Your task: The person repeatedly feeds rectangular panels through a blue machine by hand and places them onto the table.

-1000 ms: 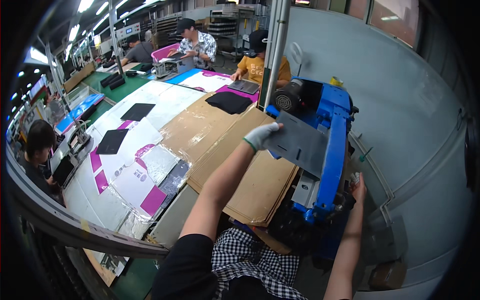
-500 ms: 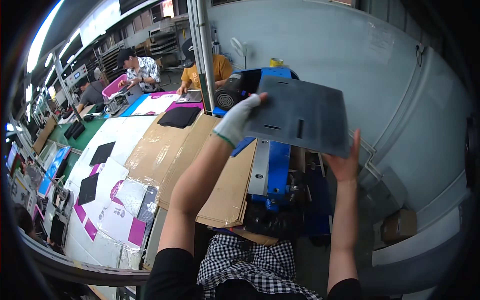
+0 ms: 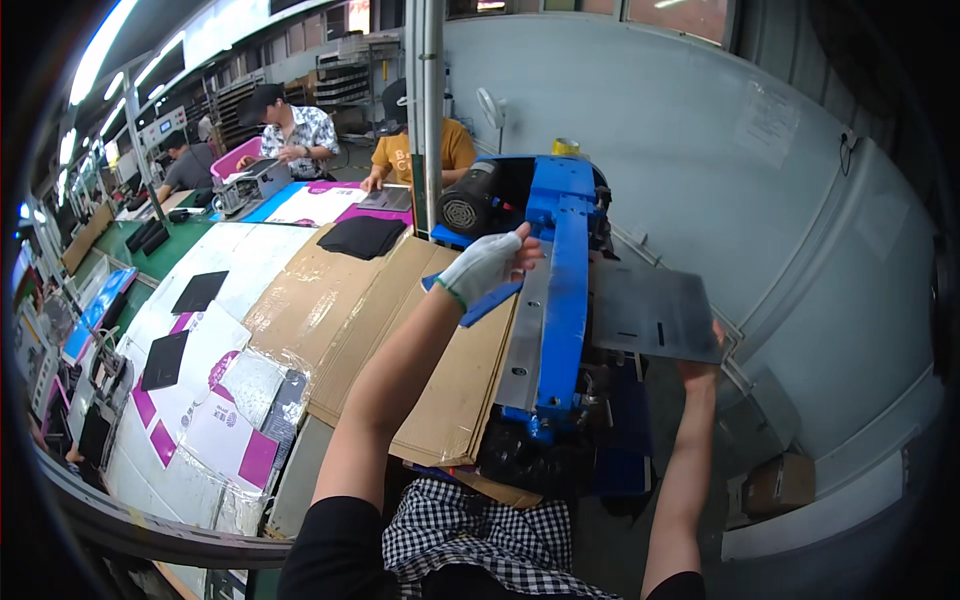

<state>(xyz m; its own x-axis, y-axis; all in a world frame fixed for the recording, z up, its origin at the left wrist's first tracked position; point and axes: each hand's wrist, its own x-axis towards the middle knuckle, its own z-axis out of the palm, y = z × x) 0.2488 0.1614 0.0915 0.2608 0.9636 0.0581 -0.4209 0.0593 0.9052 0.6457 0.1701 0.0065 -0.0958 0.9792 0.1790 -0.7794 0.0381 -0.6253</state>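
Observation:
A flat dark grey sheet sticks out to the right of a blue machine, its left edge hidden behind the machine's upright blue arm. My right hand, bare, grips the sheet's lower right corner from underneath. My left hand wears a white glove and lies against the left side of the blue arm, beside its grey metal rail. Its fingers are curled, and whether it grips anything is unclear. A black motor sits at the machine's far end.
A stack of flat brown cardboard lies left of the machine. White and purple printed sheets and black pads cover the long table further left. Three people work at the far end. A grey wall runs along the right, with a small carton on the floor.
The grey sheet has come down from in front of me to the machine's right side. My left hand has left the sheet and now lies on the blue arm.

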